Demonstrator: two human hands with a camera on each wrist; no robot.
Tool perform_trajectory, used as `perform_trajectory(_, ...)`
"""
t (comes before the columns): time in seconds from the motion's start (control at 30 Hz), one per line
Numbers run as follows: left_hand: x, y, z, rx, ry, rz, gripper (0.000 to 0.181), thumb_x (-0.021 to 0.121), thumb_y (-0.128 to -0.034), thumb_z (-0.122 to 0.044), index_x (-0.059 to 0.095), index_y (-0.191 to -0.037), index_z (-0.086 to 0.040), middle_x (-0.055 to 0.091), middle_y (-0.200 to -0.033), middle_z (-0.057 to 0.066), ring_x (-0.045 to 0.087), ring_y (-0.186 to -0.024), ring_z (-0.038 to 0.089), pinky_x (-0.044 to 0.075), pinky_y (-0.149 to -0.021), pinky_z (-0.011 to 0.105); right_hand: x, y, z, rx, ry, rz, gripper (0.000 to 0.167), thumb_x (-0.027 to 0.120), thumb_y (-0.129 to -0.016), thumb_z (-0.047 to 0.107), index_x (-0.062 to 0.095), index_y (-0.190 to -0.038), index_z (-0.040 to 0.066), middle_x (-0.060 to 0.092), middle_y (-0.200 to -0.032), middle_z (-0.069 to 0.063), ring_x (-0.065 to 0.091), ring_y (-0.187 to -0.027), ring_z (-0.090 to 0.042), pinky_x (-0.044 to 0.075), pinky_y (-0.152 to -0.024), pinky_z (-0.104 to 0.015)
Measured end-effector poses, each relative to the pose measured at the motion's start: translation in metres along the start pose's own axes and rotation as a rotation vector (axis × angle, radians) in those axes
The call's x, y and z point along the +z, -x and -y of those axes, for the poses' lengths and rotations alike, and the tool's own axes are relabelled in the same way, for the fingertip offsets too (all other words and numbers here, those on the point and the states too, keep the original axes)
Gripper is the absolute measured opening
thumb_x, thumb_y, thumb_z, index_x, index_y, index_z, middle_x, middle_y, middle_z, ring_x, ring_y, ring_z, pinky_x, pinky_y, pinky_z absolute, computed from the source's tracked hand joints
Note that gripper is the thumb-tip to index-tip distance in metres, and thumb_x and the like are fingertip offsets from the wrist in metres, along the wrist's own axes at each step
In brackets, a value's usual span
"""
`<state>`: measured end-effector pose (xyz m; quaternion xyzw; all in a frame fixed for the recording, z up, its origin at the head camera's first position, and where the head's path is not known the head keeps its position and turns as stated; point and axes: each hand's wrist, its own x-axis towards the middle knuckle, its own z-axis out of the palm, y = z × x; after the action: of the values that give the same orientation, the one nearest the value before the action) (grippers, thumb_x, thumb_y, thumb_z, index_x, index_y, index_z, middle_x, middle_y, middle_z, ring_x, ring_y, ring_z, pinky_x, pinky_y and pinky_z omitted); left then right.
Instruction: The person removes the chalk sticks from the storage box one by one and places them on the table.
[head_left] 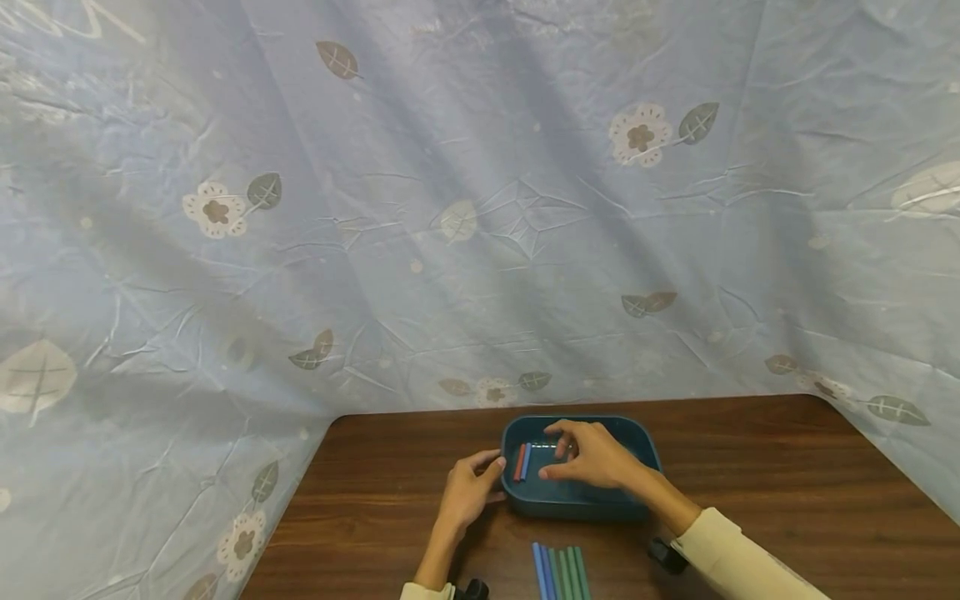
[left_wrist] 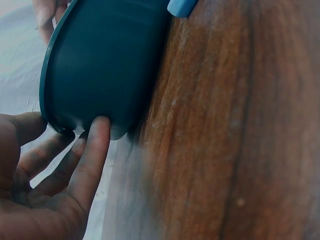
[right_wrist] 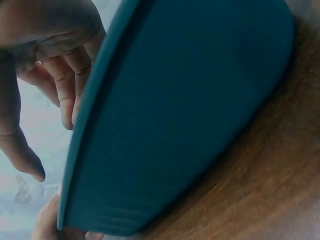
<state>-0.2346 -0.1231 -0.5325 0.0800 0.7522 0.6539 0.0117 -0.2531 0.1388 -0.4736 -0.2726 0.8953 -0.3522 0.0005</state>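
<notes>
A dark teal plastic tub stands on the table. Inside it, toward the left, lie a red stick and a blue stick, side by side. My left hand touches the tub's left end from outside; in the left wrist view its fingertips rest against the wall and near the rim. Over the tub hovers my right hand, thumb and fingers apart with nothing visible between them. In front of the tub, blue sticks and green sticks lie in a row.
The brown wood-grain table reaches back to a pale blue curtain with leaf and flower prints. The curtain also hangs along both sides. The row of sticks runs off the lower edge of the head view.
</notes>
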Motion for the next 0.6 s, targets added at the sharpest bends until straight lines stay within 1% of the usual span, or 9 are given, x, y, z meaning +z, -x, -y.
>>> perform_trajectory(0.17, 0.0, 0.0, 0.0, 0.001, 0.004, 0.008, 0.044, 0.067, -0.1075, -0.022, 0.065, -0.141, 0.006, 0.071, -0.128, 0.03, 0.078, -0.104, 0.036, 0.072, -0.08, 0.039, 0.004, -0.01, -0.005, 0.051, 0.012, 0.002, 0.081, 0.09, -0.087, 0.048, 0.061, -0.145, 0.0, 0.073, -0.102, -0.001, 0.067, -0.082, -0.008, 0.06, -0.067, -0.024)
perform_trajectory(0.3, -0.001, 0.0, 0.001, 0.0, 0.004, 0.007, 0.042, 0.067, -0.1076, -0.021, 0.066, -0.14, 0.006, 0.072, -0.126, 0.029, 0.078, -0.105, 0.035, 0.072, -0.08, 0.038, 0.009, -0.016, -0.008, 0.085, 0.002, 0.0, 0.08, 0.091, -0.085, 0.047, 0.062, -0.145, 0.002, 0.072, -0.101, -0.001, 0.065, -0.078, -0.008, 0.059, -0.066, -0.025)
perform_trajectory(0.47, -0.001, 0.001, 0.001, 0.001, 0.007, 0.011, 0.042, 0.067, -0.1074, -0.021, 0.066, -0.14, 0.005, 0.072, -0.126, 0.029, 0.077, -0.107, 0.035, 0.072, -0.08, 0.038, 0.017, -0.022, -0.014, 0.096, 0.006, -0.017, 0.079, 0.092, -0.084, 0.044, 0.063, -0.144, 0.002, 0.072, -0.098, 0.0, 0.062, -0.074, -0.01, 0.055, -0.062, -0.024)
perform_trajectory(0.6, -0.002, 0.001, 0.002, 0.007, 0.013, 0.013, 0.042, 0.068, -0.1072, -0.022, 0.067, -0.14, 0.005, 0.072, -0.125, 0.029, 0.077, -0.106, 0.036, 0.072, -0.08, 0.038, 0.024, -0.027, -0.019, 0.106, 0.012, -0.024, 0.079, 0.092, -0.084, 0.042, 0.062, -0.145, 0.002, 0.071, -0.096, 0.001, 0.061, -0.072, -0.011, 0.054, -0.062, -0.024)
